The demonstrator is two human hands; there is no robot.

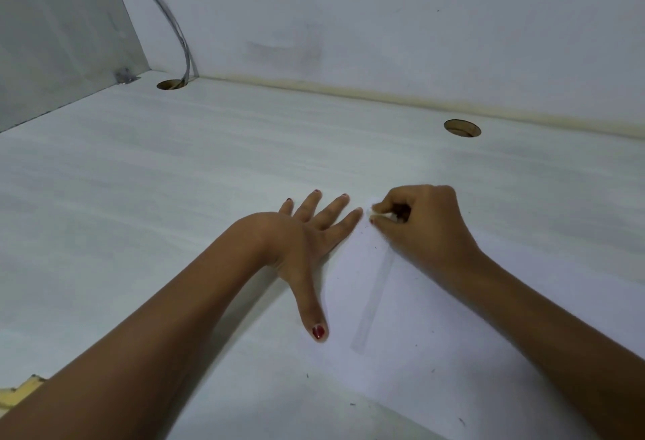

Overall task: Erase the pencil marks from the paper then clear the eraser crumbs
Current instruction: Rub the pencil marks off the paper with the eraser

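Observation:
A white sheet of paper (pixel 429 352) lies on the white desk at the lower right, with a pale rubbed strip (pixel 375 296) running down it. My left hand (pixel 307 240) lies flat with fingers spread, pressing the paper's left edge against the desk. My right hand (pixel 422 226) is curled at the paper's far corner and pinches a small white eraser (pixel 376 211) between thumb and fingers, its tip against the sheet. Several tiny dark crumbs (pixel 432 369) are scattered over the paper and the desk beside it.
The white desk (pixel 174 195) meets a white wall at the back and a grey side panel (pixel 52 31) at the left. Two round cable holes (pixel 461 128) (pixel 171 84) sit near the back edge, with a grey cable (pixel 174 27) running into the left one.

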